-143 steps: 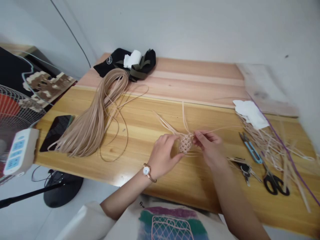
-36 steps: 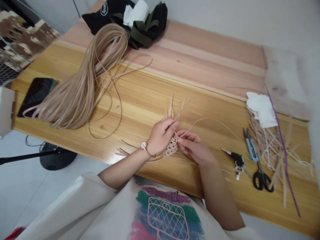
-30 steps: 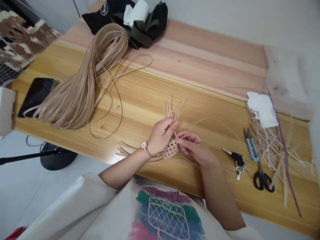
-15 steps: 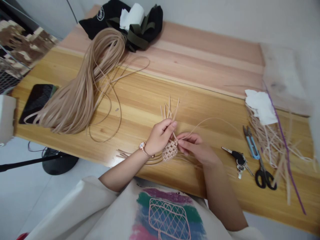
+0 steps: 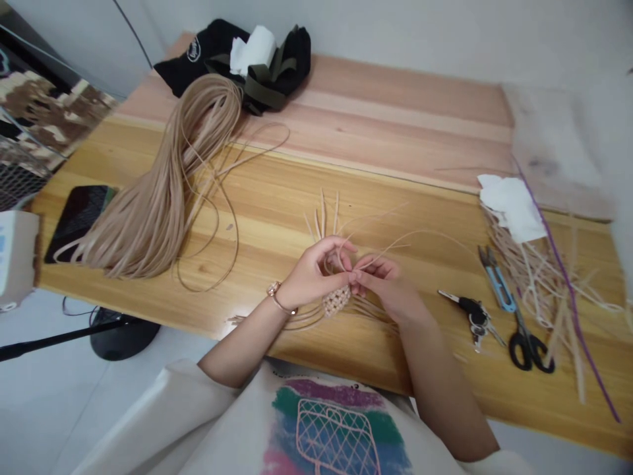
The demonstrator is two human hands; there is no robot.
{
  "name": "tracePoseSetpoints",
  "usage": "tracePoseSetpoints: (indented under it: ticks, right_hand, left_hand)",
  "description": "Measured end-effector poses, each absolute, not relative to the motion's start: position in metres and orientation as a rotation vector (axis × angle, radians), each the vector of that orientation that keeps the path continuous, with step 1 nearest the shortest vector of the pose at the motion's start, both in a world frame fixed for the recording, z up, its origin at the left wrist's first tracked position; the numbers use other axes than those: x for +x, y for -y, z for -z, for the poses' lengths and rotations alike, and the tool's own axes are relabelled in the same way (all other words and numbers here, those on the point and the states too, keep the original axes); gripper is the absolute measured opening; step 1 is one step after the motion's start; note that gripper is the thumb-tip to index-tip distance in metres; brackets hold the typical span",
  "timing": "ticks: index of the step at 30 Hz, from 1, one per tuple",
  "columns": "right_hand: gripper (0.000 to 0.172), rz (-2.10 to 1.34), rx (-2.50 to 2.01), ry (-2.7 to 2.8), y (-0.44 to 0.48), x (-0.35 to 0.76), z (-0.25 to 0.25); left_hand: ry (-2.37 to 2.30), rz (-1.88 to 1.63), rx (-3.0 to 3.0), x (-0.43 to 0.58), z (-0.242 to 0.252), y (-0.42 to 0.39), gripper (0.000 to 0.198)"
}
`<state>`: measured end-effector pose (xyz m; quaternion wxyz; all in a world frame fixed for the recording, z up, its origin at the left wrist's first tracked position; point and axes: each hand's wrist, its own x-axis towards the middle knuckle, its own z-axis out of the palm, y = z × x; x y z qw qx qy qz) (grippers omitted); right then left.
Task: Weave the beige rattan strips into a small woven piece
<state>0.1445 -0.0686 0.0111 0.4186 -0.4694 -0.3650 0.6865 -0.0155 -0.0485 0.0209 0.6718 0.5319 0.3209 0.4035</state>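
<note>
A small woven piece of beige strips [image 5: 336, 302] lies over the table's front part, with loose strip ends fanning out above it and to both sides. My left hand [image 5: 319, 267] is at its upper edge, thumb and forefinger pinched on a thin beige strip. Right beside it, my right hand [image 5: 383, 280] pinches the strip too, its fingertips meeting the left ones just above the weave. A long thin strip [image 5: 425, 232] arcs out to the right from between the hands. The fingers cover the exact spot where the strip meets the weave.
A large bundle of beige strips [image 5: 158, 198] lies at the left, partly over a dark phone-like slab [image 5: 74, 221]. Black bag [image 5: 291, 66] stands behind. On the right are keys [image 5: 475, 316], blue snips [image 5: 497, 280], black-handled scissors [image 5: 531, 349], strip scraps and white tissue [image 5: 514, 208].
My left thumb and forefinger have come down to meet my right fingertips. A strip now loops up between the hands. The view has shifted slightly.
</note>
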Motion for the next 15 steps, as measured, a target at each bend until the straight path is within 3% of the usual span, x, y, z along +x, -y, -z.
tracePoseSetpoints:
  ticks: [15]
  right_hand:
    - [0.032,-1.612,-1.265,0.936,0.0666,0.1453,-0.0119]
  left_hand:
    - [-0.72,-0.775,1.37,-0.0177,-0.0225,0.0466,0.041]
